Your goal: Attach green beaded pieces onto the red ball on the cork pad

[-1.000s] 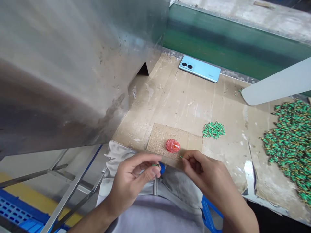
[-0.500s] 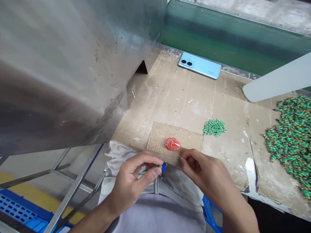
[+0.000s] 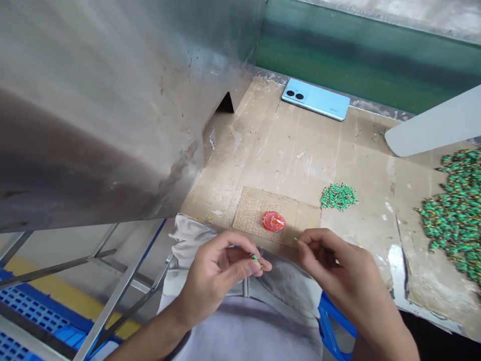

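Observation:
My left hand [image 3: 229, 271] is closed, with a small green and gold piece [image 3: 254, 257] pinched between thumb and fingers. A bit of blue shows behind its index finger; what it is I cannot make out. To the right, my right hand [image 3: 330, 255] pinches a tiny green piece [image 3: 296, 239] at its fingertips. Just beyond both hands lies a cardboard piece [image 3: 300, 210], its left part covered in small specks. On it sits a glossy red oval blob [image 3: 273, 221]. A small heap of green pieces [image 3: 338, 196] lies right of the cardboard.
A large pile of green and gold pieces [image 3: 454, 215] spreads along the right side of the table [image 3: 278, 150]. At the back lies a light blue phone [image 3: 315, 99]. A white tube [image 3: 432, 123] slants in from the right. A metal housing [image 3: 131, 110] walls off the left.
My left hand has turned, and the green piece in it shows more clearly. My right hand has drawn away from the red blob to the right. The whole view has shifted slightly.

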### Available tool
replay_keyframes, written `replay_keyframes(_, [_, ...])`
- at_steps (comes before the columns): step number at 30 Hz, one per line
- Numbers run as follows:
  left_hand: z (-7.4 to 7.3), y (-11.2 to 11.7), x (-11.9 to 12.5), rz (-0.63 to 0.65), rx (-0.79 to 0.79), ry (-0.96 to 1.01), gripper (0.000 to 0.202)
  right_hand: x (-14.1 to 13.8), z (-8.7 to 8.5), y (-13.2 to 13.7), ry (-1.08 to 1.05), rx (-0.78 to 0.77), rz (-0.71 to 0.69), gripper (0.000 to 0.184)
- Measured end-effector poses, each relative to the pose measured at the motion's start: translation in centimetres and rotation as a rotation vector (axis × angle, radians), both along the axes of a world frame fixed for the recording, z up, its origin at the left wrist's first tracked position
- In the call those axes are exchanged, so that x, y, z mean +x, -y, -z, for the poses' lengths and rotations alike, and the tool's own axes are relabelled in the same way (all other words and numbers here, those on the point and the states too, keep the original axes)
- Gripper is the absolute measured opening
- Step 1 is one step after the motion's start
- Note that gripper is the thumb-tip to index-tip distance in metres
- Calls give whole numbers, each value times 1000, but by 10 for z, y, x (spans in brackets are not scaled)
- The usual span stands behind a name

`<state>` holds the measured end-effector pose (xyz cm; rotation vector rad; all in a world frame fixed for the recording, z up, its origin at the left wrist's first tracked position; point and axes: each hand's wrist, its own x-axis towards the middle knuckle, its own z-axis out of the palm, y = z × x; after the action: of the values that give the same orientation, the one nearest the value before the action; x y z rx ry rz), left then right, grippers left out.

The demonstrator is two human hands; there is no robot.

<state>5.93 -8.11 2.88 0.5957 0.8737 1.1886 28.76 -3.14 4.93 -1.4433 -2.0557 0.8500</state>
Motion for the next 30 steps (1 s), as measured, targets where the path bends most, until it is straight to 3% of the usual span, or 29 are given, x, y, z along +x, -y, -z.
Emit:
replay_keyframes(7, [4,-1,4,55,-44,137,14,-20,-13,18,-212,97,-93,15])
replay_keyframes(16, [5,2,4,67,21,81,18,-39,-2,32,-379,-80,-46,13])
replay_keyframes(30, [3,1,6,44,3,52,23,-40,6,33,-427,-29,9,14])
